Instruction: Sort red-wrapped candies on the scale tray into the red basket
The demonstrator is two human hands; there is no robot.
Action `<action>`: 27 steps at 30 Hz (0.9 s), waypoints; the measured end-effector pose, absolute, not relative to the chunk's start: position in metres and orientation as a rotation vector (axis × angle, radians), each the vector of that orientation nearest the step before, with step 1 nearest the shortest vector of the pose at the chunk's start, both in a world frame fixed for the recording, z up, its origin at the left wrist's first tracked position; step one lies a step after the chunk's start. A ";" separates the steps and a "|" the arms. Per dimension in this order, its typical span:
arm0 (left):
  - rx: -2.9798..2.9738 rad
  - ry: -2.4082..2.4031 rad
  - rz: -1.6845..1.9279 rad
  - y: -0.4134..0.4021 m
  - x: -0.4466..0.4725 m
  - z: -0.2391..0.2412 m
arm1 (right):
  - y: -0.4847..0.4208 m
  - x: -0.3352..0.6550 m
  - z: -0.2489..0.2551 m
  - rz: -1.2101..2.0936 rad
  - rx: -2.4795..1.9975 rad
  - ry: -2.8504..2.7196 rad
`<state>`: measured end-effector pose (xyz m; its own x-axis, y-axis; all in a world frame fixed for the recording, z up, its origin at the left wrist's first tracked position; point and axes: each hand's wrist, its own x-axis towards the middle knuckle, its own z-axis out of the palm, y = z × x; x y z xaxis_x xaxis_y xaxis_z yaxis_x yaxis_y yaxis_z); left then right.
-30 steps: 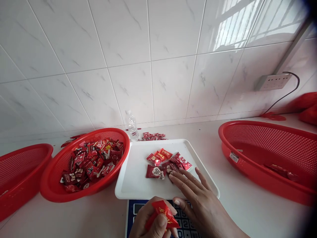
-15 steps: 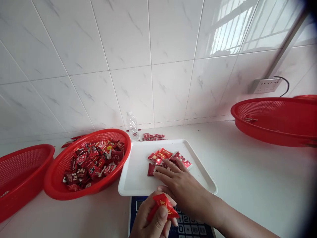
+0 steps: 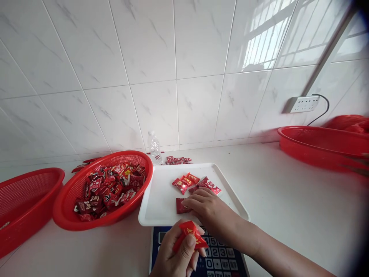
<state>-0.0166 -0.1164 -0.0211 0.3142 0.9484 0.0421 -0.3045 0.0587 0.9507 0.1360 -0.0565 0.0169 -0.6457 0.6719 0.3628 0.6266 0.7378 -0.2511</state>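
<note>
My left hand [image 3: 180,252] is closed around a bright red candy packet [image 3: 192,234], held low in front of the scale [image 3: 219,257]. Beyond it, my right hand [image 3: 206,207] reaches over the white tray [image 3: 158,215]. Its fingers are curled on a dark red flat packet [image 3: 181,206], whose right part they hide. Just past those fingers lie a pink-red packet [image 3: 210,184] and several small red-orange candies [image 3: 187,181]. The tray rests on the scale's far part, above the number keys.
To the left, a red basket [image 3: 57,215] full of wrapped candies touches the tray, beside another red basket [image 3: 29,207]. A clear bottle [image 3: 155,148] and several small packets [image 3: 177,159] are behind the tray. At right is a blurred red basket [image 3: 319,154]; a socket strip [image 3: 304,104] hangs above.
My right hand has curled its fingers and drawn the dark red packet slightly right and nearer. The right-hand basket has shifted rightward and is blurred. My left hand stays nearly still.
</note>
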 end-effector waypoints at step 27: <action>1.103 0.813 1.072 -0.116 -0.018 -0.022 | -0.037 0.180 0.016 0.032 -1.358 -2.408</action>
